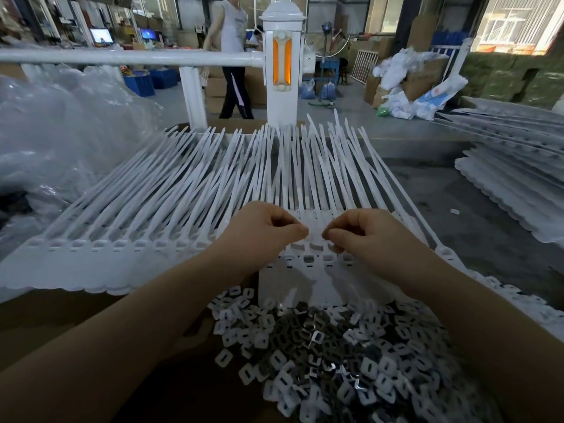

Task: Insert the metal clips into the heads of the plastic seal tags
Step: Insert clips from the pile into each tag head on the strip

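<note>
Rows of white plastic seal tags [171, 190] lie across the bench, straps fanning away and heads [100, 245] in a line toward me. A heap of small square metal clips [329, 352] fills the near foreground. My left hand [262, 230] hovers over the heads at centre, fingers curled with thumb and forefinger pinched together; what they pinch is too small to see. My right hand [363, 233] mirrors it just to the right, fingertips curled down onto the tag heads [314, 247]. Any clip in either hand is hidden.
More stacked sheets of tags [512, 178] lie at the right. Clear plastic bags [61, 123] pile up at the left. A white rail and post [282, 65] stand behind the bench, and a person [232, 56] walks beyond them.
</note>
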Available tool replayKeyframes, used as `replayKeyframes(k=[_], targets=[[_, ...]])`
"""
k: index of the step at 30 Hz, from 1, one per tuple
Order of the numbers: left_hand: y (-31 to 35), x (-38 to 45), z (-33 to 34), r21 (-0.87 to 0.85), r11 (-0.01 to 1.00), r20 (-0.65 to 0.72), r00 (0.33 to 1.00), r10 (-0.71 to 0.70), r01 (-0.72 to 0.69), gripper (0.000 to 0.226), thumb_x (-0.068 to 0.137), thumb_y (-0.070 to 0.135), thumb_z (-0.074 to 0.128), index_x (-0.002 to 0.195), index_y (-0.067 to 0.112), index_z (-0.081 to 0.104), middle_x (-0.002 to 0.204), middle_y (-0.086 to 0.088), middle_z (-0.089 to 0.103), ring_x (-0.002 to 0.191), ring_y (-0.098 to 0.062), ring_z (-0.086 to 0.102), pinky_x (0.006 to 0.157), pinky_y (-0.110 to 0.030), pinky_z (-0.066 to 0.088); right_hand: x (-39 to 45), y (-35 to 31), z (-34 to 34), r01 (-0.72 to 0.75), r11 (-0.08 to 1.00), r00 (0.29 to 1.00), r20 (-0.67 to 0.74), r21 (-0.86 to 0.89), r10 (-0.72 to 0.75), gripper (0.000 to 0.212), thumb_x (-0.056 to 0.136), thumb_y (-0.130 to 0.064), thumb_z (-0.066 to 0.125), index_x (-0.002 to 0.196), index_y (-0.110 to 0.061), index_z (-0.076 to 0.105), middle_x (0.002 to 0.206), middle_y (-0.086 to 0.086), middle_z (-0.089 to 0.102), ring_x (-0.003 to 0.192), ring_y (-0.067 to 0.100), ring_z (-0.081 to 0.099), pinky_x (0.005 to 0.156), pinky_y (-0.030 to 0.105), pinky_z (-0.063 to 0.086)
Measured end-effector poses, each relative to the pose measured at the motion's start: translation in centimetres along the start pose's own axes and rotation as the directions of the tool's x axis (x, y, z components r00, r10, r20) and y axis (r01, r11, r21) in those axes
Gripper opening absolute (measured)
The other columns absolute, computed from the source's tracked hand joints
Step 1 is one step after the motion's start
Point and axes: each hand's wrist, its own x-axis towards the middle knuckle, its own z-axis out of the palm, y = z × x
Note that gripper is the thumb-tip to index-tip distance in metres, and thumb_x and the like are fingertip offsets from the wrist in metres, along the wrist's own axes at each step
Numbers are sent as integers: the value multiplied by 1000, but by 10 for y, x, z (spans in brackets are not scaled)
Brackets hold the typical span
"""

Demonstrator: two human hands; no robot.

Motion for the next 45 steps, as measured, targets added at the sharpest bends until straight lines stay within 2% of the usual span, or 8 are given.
replayKeyframes(k=[2, 4, 7, 10, 24, 30, 38, 45], targets=[[-2, 0, 3, 63, 997, 25, 999, -48, 47, 14, 85, 33, 73, 76, 23, 74, 71, -4, 71, 57, -10, 58, 56, -21, 50, 0, 0, 1, 3, 999, 1000, 17, -41, -3, 10, 93, -24, 62, 86, -28, 68, 75, -9, 70, 70, -2, 64, 62, 13, 47], [-4, 0, 8, 142, 987, 40, 996, -79, 72, 16, 84, 39, 73, 78, 24, 75, 73, 3, 72, 70, -10, 66, 76, -31, 57, -1, 0, 2, 11, 998, 1000, 23, -67, -9, 8, 92, -24, 62, 88, -26, 69, 75, -9, 69, 69, -3, 63, 63, 15, 45], [-2, -1, 12, 292, 953, 9, 996, -90, 84, 22, 85, 46, 68, 77, 27, 74, 70, 10, 71, 75, -7, 65, 104, -50, 42, 0, 0, 2, 15, 996, 1000, 28, -84, -13, 7, 92, -24, 62, 89, -25, 69, 76, -9, 69, 68, -3, 63, 63, 16, 46], [-2, 0, 16, 356, 930, -11, 995, -98, 96, 25, 87, 48, 64, 76, 27, 73, 68, 10, 70, 71, -2, 61, 113, -52, 25, 0, 0, 2, 12, 997, 999, 34, -79, -9, 8, 92, -24, 63, 88, -27, 68, 77, -10, 68, 69, -3, 64, 64, 17, 48], [-6, 0, 16, 212, 956, 25, 977, -212, 202, 16, 86, 42, 69, 77, 28, 72, 82, 4, 72, 103, -25, 59, 100, -48, 44, -1, 3, 2, 6, 996, 999, 40, -86, -3, 7, 91, -25, 63, 89, -28, 69, 78, -11, 68, 71, -2, 64, 65, 17, 47], [-7, 2, 18, 203, 960, 41, 978, -207, 194, 15, 88, 38, 69, 79, 26, 71, 80, 4, 73, 97, -21, 62, 102, -48, 43, -2, 1, 2, 11, 996, 999, 46, -83, -7, 7, 92, -24, 62, 91, -25, 70, 83, -8, 70, 76, 3, 66, 71, 23, 52], [-1, 3, 20, 390, 911, 10, 989, -149, 133, 22, 88, 47, 64, 76, 28, 66, 77, 9, 70, 84, -8, 60, 108, -46, 27, -1, 0, 2, 12, 996, 999, 54, -84, -7, 7, 92, -24, 62, 91, -25, 69, 81, -8, 69, 76, 4, 65, 70, 22, 51], [2, 6, 19, 464, 874, 4, 987, -163, 142, 24, 78, 48, 72, 74, 29, 58, 87, 9, 62, 103, -17, 50, 95, -41, 27, -2, 0, 3, 19, 995, 998, 59, -94, -13, 8, 92, -23, 62, 91, -25, 69, 86, -8, 70, 80, 5, 66, 75, 26, 54]])
